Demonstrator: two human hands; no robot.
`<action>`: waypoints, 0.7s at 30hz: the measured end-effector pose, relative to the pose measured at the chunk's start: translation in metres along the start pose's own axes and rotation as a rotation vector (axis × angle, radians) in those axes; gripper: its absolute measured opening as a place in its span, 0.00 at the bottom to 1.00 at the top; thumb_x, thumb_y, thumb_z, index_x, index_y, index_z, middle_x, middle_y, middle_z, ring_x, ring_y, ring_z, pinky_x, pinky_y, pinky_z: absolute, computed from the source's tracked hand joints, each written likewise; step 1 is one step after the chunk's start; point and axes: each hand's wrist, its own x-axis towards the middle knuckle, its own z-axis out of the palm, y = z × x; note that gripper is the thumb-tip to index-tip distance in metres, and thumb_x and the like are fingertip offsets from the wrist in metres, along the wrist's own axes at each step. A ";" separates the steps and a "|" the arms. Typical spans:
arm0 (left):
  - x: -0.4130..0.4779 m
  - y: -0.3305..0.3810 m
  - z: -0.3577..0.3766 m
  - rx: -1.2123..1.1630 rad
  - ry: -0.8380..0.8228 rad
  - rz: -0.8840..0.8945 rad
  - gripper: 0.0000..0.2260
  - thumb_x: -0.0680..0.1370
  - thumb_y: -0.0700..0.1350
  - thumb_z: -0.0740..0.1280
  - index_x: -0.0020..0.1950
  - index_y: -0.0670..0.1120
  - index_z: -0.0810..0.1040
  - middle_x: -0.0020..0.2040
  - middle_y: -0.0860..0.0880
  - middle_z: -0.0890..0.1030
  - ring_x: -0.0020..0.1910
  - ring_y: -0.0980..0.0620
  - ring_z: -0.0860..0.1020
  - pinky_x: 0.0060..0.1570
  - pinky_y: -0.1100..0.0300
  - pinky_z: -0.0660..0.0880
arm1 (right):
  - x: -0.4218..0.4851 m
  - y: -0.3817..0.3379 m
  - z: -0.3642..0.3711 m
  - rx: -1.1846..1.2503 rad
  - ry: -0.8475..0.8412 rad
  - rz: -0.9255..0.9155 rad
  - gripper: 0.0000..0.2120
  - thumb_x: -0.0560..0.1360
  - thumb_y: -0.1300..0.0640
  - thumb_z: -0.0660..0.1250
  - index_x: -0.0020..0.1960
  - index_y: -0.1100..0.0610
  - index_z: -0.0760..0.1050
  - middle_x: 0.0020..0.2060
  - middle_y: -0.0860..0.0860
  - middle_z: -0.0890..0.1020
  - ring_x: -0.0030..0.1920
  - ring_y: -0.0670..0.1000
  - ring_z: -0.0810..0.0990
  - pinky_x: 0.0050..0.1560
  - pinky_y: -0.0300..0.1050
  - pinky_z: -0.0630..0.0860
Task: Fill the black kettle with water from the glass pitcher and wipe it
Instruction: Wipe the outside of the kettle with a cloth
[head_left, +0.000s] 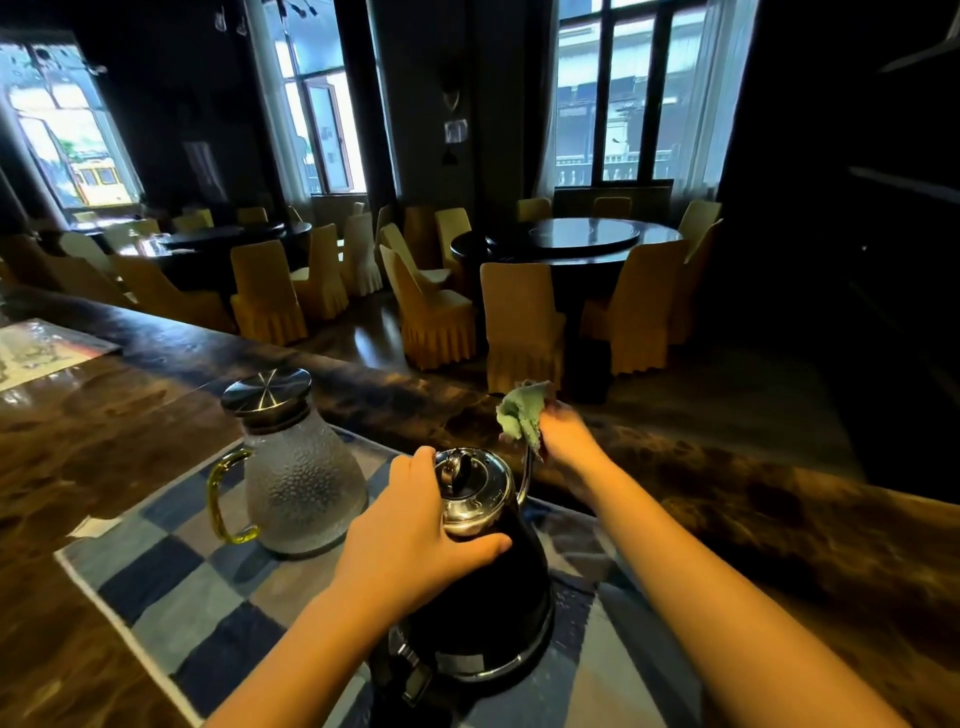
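Note:
The black kettle (488, 597) stands on its base on a blue checked mat (171, 582), with a shiny chrome lid (470, 480) and a thin curved spout. My left hand (415, 535) is clamped around the kettle's upper body just under the lid. At the top of the spout, my right hand (563, 436) grips a bunched green cloth (522, 413). The glass pitcher (296, 478), textured, with a steel lid and a yellow handle, stands upright on the mat to the kettle's left, untouched.
The mat lies on a dark wooden counter (753, 519) whose far edge runs diagonally behind the kettle. A printed sheet (36, 348) lies at the counter's far left. Beyond are round tables and several yellow-covered chairs (519, 322).

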 end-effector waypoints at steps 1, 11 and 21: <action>0.000 0.000 0.001 -0.003 0.000 -0.001 0.34 0.63 0.68 0.69 0.60 0.54 0.61 0.54 0.56 0.66 0.49 0.57 0.72 0.41 0.61 0.69 | -0.002 0.005 0.003 -0.048 0.009 0.004 0.16 0.82 0.57 0.55 0.64 0.64 0.74 0.56 0.62 0.80 0.58 0.59 0.79 0.58 0.49 0.73; -0.001 -0.001 0.000 -0.008 0.012 0.020 0.34 0.63 0.68 0.69 0.61 0.54 0.61 0.55 0.56 0.66 0.51 0.56 0.73 0.44 0.60 0.72 | -0.023 0.025 0.013 -0.135 -0.017 0.022 0.17 0.82 0.51 0.56 0.55 0.62 0.78 0.45 0.55 0.80 0.46 0.48 0.79 0.44 0.36 0.74; 0.001 -0.002 0.003 0.002 0.028 0.016 0.34 0.62 0.68 0.69 0.60 0.53 0.62 0.55 0.55 0.68 0.52 0.54 0.75 0.43 0.59 0.73 | -0.028 0.029 0.024 0.100 0.046 0.149 0.15 0.82 0.50 0.56 0.59 0.57 0.75 0.48 0.54 0.80 0.45 0.50 0.79 0.38 0.38 0.74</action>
